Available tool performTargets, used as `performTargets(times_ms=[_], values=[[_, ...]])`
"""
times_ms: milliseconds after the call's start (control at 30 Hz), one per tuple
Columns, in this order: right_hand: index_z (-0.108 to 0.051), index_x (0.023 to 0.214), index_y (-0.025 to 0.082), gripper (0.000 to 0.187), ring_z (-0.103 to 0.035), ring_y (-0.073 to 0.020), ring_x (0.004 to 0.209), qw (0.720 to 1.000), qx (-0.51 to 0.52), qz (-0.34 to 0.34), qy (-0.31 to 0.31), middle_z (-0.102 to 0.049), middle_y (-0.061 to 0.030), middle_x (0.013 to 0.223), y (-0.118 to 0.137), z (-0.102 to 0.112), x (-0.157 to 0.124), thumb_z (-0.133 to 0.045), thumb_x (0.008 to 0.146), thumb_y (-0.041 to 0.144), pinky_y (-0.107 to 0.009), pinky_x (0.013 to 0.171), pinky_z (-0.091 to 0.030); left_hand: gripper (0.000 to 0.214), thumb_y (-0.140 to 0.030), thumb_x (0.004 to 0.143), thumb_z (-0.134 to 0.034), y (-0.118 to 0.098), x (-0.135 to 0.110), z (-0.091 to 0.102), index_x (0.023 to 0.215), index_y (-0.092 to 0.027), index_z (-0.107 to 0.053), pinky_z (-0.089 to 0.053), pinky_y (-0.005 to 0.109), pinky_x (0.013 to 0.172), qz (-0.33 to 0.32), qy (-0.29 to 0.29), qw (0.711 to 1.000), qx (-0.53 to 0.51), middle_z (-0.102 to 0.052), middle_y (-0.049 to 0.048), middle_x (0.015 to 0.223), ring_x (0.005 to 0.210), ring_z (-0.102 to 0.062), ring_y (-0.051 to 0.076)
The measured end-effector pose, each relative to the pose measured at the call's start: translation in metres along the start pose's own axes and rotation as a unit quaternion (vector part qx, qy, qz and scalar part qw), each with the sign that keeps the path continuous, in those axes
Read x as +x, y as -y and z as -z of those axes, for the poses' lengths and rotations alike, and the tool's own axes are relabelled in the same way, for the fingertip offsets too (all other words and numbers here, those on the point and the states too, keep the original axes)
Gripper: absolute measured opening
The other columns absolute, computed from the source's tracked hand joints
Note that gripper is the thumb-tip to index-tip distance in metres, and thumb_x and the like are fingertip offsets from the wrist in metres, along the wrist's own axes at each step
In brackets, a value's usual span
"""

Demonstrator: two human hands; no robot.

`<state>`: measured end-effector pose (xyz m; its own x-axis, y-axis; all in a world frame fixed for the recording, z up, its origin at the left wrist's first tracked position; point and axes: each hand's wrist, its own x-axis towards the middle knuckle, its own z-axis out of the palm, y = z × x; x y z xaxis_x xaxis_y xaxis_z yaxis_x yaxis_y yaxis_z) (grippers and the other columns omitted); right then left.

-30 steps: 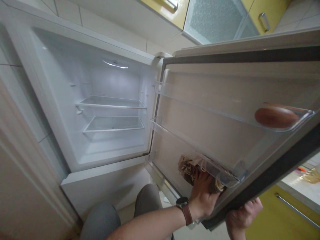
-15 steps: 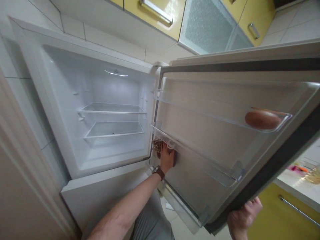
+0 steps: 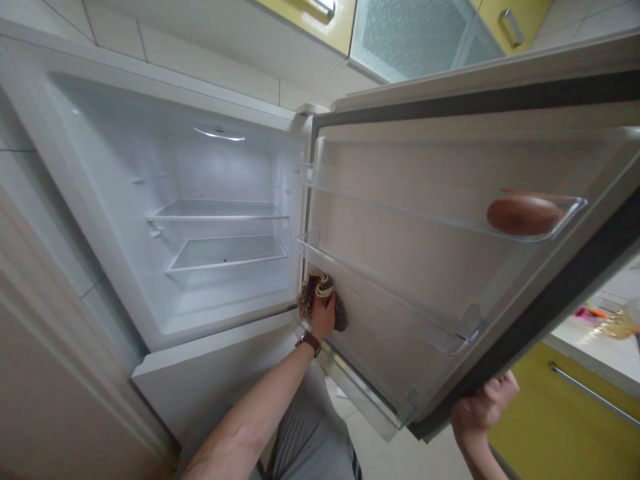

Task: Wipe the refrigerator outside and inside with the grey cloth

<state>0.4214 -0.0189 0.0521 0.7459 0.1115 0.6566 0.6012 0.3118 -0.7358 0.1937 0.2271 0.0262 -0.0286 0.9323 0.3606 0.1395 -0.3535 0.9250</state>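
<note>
My left hand, with a brown-strapped watch on its wrist, is closed on a brown cloth and presses it against the inner face of the open fridge door, low down near the hinge side, just under the middle clear door shelf. My right hand grips the bottom outer corner of that door with its fingers curled round the edge. A brown oval object lies in the upper door shelf at the right.
The white fridge interior has two glass shelves with nothing on them and a light at the top. Yellow cabinets with metal handles stand at lower right and above. A counter with small items shows at far right.
My left hand has swept the cloth along the door from its outer lower end to the hinge side, then shifted slightly lower there. My right hand has kept its grip on the door corner.
</note>
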Motion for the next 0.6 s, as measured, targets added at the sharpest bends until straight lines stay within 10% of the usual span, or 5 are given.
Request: performTargets(times_ms=[267,433,600], values=[[-0.06,0.091,0.022,0.04,-0.048,-0.0311,0.097,0.998,-0.044,0.018,-0.036,-0.047,-0.0053,0.09,-0.002,-0.002,0.0,-0.054,0.083,0.061,-0.049,0.085,-0.043,0.08,-0.046,0.099,-0.047,-0.014,-0.032,-0.029,0.165,-0.015,-0.013,-0.006,0.043,0.132,-0.021,0.031,0.999,0.022,-0.015,0.0167,0.173,0.162,-0.004,0.024],[-0.057,0.09,0.024,0.04,-0.047,-0.029,0.097,0.999,-0.034,0.005,-0.032,-0.045,-0.0037,0.092,-0.007,-0.003,0.007,-0.049,0.085,0.063,-0.048,0.09,-0.041,0.086,-0.047,0.096,-0.055,-0.029,-0.096,-0.045,0.167,-0.018,-0.017,-0.004,0.059,0.13,-0.143,0.232,0.953,0.13,-0.007,0.0162,0.174,0.16,0.005,0.034],[-0.055,0.094,0.024,0.04,-0.048,-0.0286,0.101,0.999,-0.039,0.02,-0.021,-0.047,-0.0043,0.099,-0.021,-0.006,0.016,-0.045,0.088,0.061,-0.046,0.09,-0.04,0.079,-0.053,0.097,-0.057,-0.053,-0.122,-0.044,0.166,-0.033,-0.024,-0.005,0.065,0.128,-0.285,0.381,0.865,0.159,-0.027,0.011,0.17,0.157,-0.026,0.036]])
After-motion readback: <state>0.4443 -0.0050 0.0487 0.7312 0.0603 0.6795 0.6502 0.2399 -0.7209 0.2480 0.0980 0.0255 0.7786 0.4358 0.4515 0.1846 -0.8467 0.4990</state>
